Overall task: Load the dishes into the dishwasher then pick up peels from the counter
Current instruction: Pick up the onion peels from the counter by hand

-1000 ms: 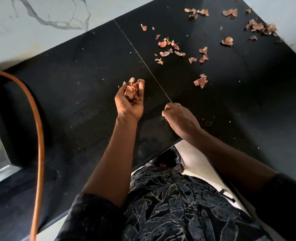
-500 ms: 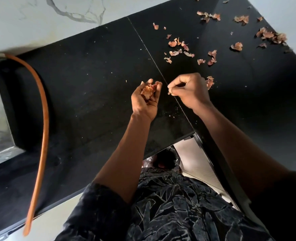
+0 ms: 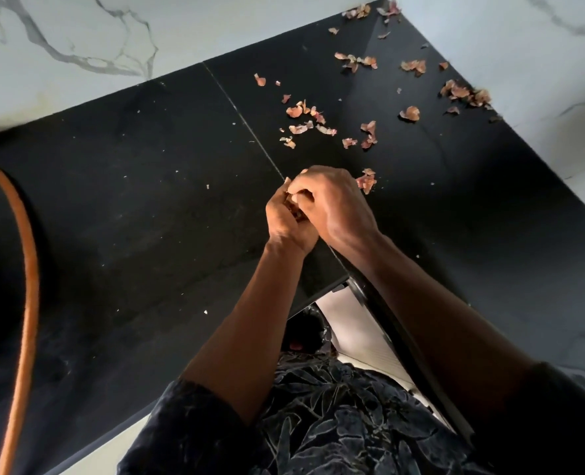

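Note:
My left hand (image 3: 284, 221) is cupped palm-up above the black counter (image 3: 140, 200), holding a small heap of pinkish-brown onion peels (image 3: 293, 209). My right hand (image 3: 335, 204) lies over it, fingertips curled down into the left palm among the peels. Just right of my hands lies one loose peel (image 3: 367, 181). Several more scattered peels (image 3: 305, 123) lie farther back on the counter, with a cluster of peels (image 3: 462, 94) against the right wall.
An orange hose (image 3: 27, 262) curves down the left side of the counter. White marble walls (image 3: 78, 39) border the counter at the back and right. Small white crumbs dot the counter. Below my arms, a white cabinet front (image 3: 353, 323) shows.
My right hand moved from the counter's seam near the front edge up to my left hand and now presses its fingertips into the cupped palm. The view shifted slightly.

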### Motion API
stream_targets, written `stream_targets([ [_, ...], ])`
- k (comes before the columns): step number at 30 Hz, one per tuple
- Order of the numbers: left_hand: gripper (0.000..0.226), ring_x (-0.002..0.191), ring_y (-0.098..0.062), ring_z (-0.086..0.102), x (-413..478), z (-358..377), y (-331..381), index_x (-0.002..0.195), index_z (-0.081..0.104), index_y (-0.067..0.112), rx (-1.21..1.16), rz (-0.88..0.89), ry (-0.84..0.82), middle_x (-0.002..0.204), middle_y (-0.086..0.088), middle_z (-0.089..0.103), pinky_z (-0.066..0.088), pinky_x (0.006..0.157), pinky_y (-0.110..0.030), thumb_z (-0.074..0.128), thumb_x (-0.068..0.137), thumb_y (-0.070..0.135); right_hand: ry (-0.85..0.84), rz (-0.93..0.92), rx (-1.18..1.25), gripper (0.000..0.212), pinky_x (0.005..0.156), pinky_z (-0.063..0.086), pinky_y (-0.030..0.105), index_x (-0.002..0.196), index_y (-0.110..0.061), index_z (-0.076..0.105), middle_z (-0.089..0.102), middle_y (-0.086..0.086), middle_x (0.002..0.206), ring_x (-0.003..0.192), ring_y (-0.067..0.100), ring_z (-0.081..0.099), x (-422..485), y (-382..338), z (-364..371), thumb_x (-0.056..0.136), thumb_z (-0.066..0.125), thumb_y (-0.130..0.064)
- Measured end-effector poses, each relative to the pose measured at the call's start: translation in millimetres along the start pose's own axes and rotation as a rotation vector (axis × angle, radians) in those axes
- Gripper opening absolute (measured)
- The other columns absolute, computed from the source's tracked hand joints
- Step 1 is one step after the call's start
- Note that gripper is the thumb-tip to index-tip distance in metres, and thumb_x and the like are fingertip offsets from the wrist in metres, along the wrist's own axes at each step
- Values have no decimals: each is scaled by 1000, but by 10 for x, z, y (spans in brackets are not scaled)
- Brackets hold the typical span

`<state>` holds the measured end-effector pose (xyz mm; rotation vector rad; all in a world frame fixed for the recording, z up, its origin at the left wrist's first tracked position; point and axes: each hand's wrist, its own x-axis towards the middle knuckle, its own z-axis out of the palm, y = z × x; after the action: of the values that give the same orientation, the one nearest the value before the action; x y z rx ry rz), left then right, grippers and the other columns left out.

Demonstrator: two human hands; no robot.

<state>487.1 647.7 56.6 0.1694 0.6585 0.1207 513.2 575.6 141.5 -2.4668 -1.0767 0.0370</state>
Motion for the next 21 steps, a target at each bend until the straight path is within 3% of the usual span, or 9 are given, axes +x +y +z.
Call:
stream_targets([
  [2,31,94,-24,65,14,69,-40,98,70,7,-18,17,27,93,-10,68,47,102,-34,49,102,29,3,8,54,12,78,57,25,102,-16,75,70,-2,99,87,8,65,16,158,-74,90,74,-19],
  [4,29,83,-21,70,28,140,-67,95,69,3,-42,34,37,86,-11,72,55,88,-29,49,103,24,88,35,102,12,73,54,19,102,-13,75,71,-1,97,82,6,65,43,364,-163,91,73,-19],
  [7,32,98,-31,69,68,192,-82,102,66,-4,-88,16,24,99,-22,70,58,93,-37,46,105,21,195,240,-22,20,77,49,19,112,-12,69,69,4,108,93,11,65,103,911,-156,93,69,-15],
  [9,32,103,-34,67,57,213,-113,105,65,-5,-87,10,15,103,-24,67,59,92,-39,46,105,21,38,423,-108,40,89,47,26,132,-14,59,61,9,128,115,22,60,47,1231,-47,93,69,-18],
  [11,32,103,-34,68,47,216,-146,107,64,-4,-57,-4,3,105,-23,68,60,89,-36,46,104,22,-167,442,-134,53,103,46,37,143,-15,51,51,10,143,130,28,49,-67,1372,94,93,69,-20],
  [13,31,104,-34,68,42,233,-161,109,65,-4,-35,-14,-9,105,-24,68,60,89,-36,48,104,22,-157,372,-180,41,101,50,38,135,-12,59,54,9,136,124,26,53,-173,1427,176,95,66,-17],
  [17,31,108,-35,68,52,237,-151,110,66,-4,1,-23,-2,111,-24,68,61,86,-36,51,103,22,9,414,-164,17,79,54,30,109,-10,71,68,7,105,88,15,64,-321,1534,188,94,64,-11],
  [21,32,108,-35,68,57,222,-153,113,65,-4,25,-36,7,112,-25,68,60,89,-36,51,104,23,108,519,19,17,79,53,23,109,-13,72,74,3,103,89,9,68,-440,1643,43,94,65,-10],
])
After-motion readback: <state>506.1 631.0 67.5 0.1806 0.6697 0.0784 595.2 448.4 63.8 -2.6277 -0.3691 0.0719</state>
